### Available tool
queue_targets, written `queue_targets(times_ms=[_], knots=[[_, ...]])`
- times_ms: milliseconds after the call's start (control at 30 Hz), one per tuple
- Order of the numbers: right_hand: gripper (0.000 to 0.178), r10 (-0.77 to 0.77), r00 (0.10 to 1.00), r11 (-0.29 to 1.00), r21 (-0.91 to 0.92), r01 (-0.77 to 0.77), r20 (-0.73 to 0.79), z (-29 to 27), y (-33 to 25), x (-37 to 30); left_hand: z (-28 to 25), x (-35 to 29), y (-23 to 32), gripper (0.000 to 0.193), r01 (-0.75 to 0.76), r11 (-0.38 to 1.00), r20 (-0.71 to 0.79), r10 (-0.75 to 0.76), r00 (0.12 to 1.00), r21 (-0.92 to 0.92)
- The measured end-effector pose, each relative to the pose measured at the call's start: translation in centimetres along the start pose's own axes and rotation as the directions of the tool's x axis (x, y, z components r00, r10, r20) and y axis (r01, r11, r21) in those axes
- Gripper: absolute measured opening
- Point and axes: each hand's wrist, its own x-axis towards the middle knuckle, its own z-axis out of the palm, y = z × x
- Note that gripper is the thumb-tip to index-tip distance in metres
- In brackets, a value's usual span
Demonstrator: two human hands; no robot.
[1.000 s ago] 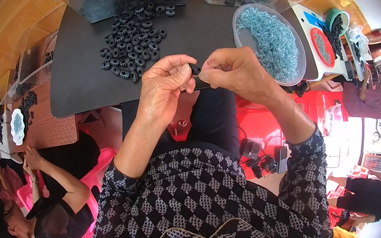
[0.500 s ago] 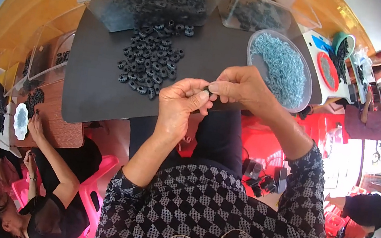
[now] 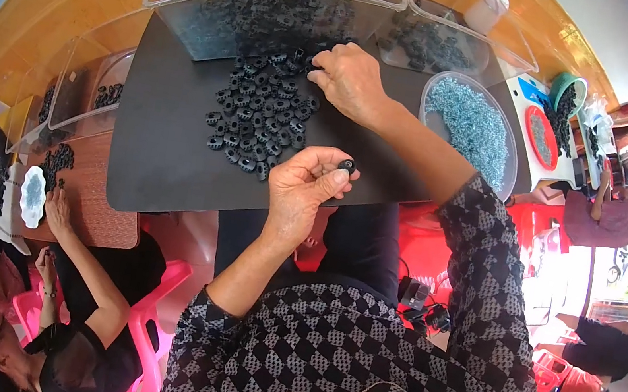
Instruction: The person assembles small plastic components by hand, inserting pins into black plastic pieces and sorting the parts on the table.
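Your hands have parted since a moment ago, when both met over one small piece in front of your chest. Now your left hand (image 3: 300, 194) stays near the worktop's (image 3: 160, 150) front edge, pinching a small black ring part (image 3: 347, 165) between thumb and fingertips, so the piece you were working on looks finished with. Your right hand (image 3: 350, 81) has reached forward to the far edge of the pile of black ring parts (image 3: 256, 124) lying loose on the dark worktop; its fingers curl down onto the parts there, but you cannot tell from this view whether they have closed on one. That reads as one cycle ending and a fresh part being sought. Beyond the pile, a long clear tray (image 3: 268, 9) holds many more black parts, and a smaller clear tray (image 3: 432, 40) just beside it on the right holds a few dark ones. The round clear bowl (image 3: 505, 151) to the right of your right forearm is full of small pale blue rings (image 3: 468, 125). At the left, another person's hand (image 3: 56, 204) works at a neighbouring table.
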Motion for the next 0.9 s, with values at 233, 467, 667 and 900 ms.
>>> queue_targets(times_ms=[233, 467, 667, 900], knots=[[0.015, -0.125, 0.990, 0.990, -0.061, 0.129, 0.057, 0.6, -0.1, 0.7, 0.3, -0.3, 0.0, 0.016, -0.014, 1.000, 0.010, 0.015, 1.000, -0.021], [0.006, -0.159, 0.987, 0.984, -0.074, 0.161, 0.024, 0.3, -0.1, 0.3, 0.2, -0.2, -0.2, 0.016, -0.014, 1.000, -0.009, 0.014, 1.000, 0.002], [0.015, -0.095, 0.995, 0.995, -0.036, 0.096, 0.024, -0.2, 0.0, -0.5, -0.2, 0.1, -0.7, 0.017, -0.033, 0.999, 0.021, 0.032, 0.999, 0.040], [0.019, -0.097, 0.994, 0.992, -0.071, 0.100, 0.057, 0.7, -0.7, 0.7, 0.1, 0.0, -0.4, 0.015, -0.042, 0.998, 0.008, 0.041, 0.999, 0.045]])
